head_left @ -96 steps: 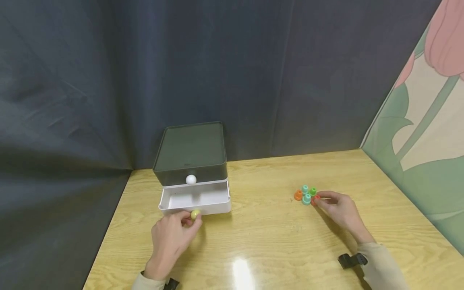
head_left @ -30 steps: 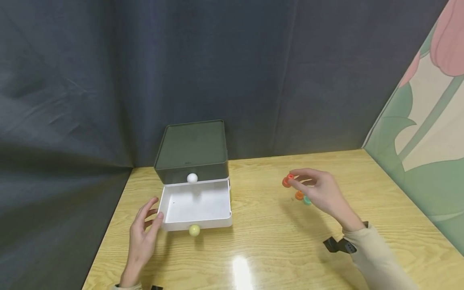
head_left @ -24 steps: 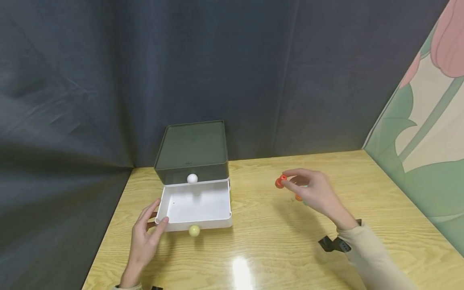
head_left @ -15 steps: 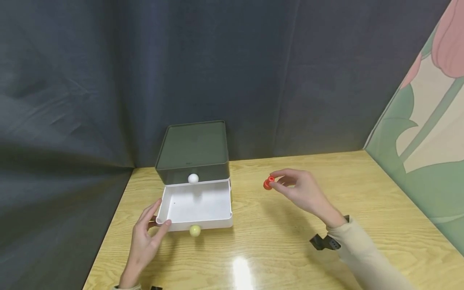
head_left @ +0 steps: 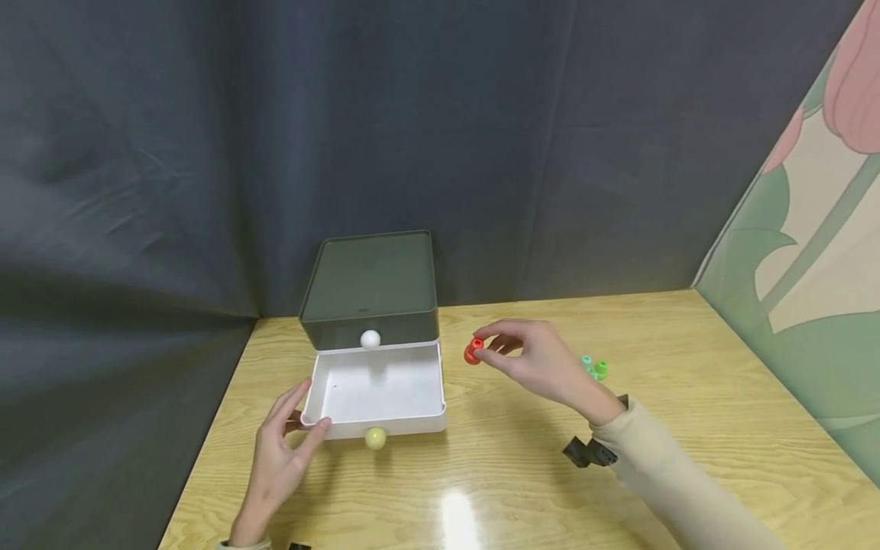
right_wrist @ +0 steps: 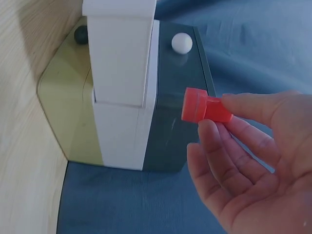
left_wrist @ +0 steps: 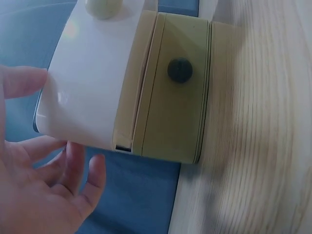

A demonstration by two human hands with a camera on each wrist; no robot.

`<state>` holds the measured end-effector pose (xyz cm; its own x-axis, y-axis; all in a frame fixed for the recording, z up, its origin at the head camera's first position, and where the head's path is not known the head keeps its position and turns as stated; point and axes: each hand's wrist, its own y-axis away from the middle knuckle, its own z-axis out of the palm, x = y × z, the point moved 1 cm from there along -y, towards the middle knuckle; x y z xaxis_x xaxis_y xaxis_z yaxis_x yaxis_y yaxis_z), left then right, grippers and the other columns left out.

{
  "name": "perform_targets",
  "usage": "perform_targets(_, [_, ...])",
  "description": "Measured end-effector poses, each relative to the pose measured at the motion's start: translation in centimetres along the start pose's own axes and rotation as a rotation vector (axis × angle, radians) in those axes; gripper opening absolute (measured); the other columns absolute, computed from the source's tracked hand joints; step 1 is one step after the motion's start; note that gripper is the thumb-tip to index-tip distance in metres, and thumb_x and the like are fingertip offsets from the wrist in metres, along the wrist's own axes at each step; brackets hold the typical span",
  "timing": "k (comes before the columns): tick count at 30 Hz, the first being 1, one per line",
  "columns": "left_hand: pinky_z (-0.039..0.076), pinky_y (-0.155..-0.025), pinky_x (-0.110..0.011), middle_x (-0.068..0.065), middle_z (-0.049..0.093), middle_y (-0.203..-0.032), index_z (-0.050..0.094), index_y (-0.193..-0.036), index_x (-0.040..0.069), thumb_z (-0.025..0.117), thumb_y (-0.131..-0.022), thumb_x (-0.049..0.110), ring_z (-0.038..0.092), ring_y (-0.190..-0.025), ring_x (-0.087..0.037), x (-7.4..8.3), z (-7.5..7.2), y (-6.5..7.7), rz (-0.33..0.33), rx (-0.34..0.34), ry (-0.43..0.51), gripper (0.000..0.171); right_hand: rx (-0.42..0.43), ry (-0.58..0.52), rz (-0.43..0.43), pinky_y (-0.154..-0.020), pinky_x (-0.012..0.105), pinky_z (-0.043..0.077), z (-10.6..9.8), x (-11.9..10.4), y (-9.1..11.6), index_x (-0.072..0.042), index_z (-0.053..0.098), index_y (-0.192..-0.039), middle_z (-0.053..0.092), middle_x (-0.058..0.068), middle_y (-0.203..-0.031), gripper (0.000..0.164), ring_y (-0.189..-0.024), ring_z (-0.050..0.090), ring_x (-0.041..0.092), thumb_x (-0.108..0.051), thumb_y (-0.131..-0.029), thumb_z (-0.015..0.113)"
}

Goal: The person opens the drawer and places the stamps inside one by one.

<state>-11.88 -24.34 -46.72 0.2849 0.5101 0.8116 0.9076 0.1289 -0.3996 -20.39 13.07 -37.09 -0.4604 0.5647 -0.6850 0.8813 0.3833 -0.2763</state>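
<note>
Our right hand (head_left: 535, 359), pinching the red piece (right_wrist: 196, 105), is nearing the white drawer (head_left: 415, 424) our spread left hand (head_left: 278, 454) is touching, apparently leaving little carrying.

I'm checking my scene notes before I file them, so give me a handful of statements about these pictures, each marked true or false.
1. The right hand pinches a red piece. True.
2. The left hand touches a corner of the white drawer. True.
3. The white drawer is pushed fully in. False: it is pulled out toward the person.
4. The red piece lies inside the white drawer. False: it is in the right hand, outside the drawer.
5. The dark top drawer, with the white knob, is closed. True.
6. The green piece is in the left hand. False: the green piece is on the tabletop.
</note>
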Motion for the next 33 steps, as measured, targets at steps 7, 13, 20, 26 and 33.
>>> perform_targets(7, [0.047,-0.086,-0.010,-0.022,0.060,-0.149,0.057,-0.151,-0.001,0.069,-0.099,0.003,0.052,-0.107,0.002,0.3,0.2,0.0,-0.052,0.018,-0.007,0.053,-0.067,-0.097,-0.014,-0.079,0.031,0.061,1.3,-1.3,-1.5,-0.014,0.082,-0.114,0.082,-0.002,-0.104,0.019,-0.086,0.074,0.008,-0.020,-0.096,0.080])
perform_targets(13, [0.045,-0.088,-0.011,-0.023,0.058,-0.149,0.055,-0.153,-0.001,0.063,-0.101,-0.001,0.050,-0.111,0.002,0.1,0.3,0.0,-0.030,0.014,0.014,0.053,-0.174,-0.254,0.002,-0.072,0.027,0.060,2.5,-2.1,-2.5,-0.012,0.082,-0.113,0.081,0.003,-0.104,0.019,-0.088,0.076,0.017,-0.018,-0.095,0.081])
perform_targets(20, [0.044,-0.090,-0.012,-0.022,0.056,-0.152,0.052,-0.156,0.001,0.061,-0.103,0.001,0.049,-0.115,0.002,-0.3,0.6,0.2,0.000,-0.003,0.027,0.053,-0.251,-0.313,0.043,-0.068,0.026,0.054,3.0,-2.2,-3.0,-0.013,0.082,-0.114,0.080,0.002,-0.104,0.020,-0.082,0.071,0.016,-0.018,-0.095,0.081])
perform_targets(26, [0.045,-0.089,-0.013,-0.021,0.057,-0.150,0.052,-0.156,0.003,0.062,-0.102,0.001,0.051,-0.114,0.002,-0.6,0.6,0.2,-0.018,0.005,0.038,0.055,-0.300,-0.364,0.065,-0.075,0.029,0.057,3.7,-2.6,-3.4,-0.010,0.082,-0.115,0.080,0.004,-0.108,0.023,-0.086,0.071,0.015,-0.018,-0.094,0.081])
perform_targets(33, [0.046,-0.089,-0.014,-0.020,0.058,-0.150,0.053,-0.156,0.004,0.062,-0.102,0.002,0.054,-0.113,-0.001,-0.8,0.6,0.3,-0.038,0.006,0.049,0.054,-0.335,-0.345,0.037,-0.080,0.028,0.056,5.5,-3.6,-4.3,-0.011,0.083,-0.111,0.082,0.002,-0.103,0.020,-0.088,0.073,0.010,-0.015,-0.092,0.082])
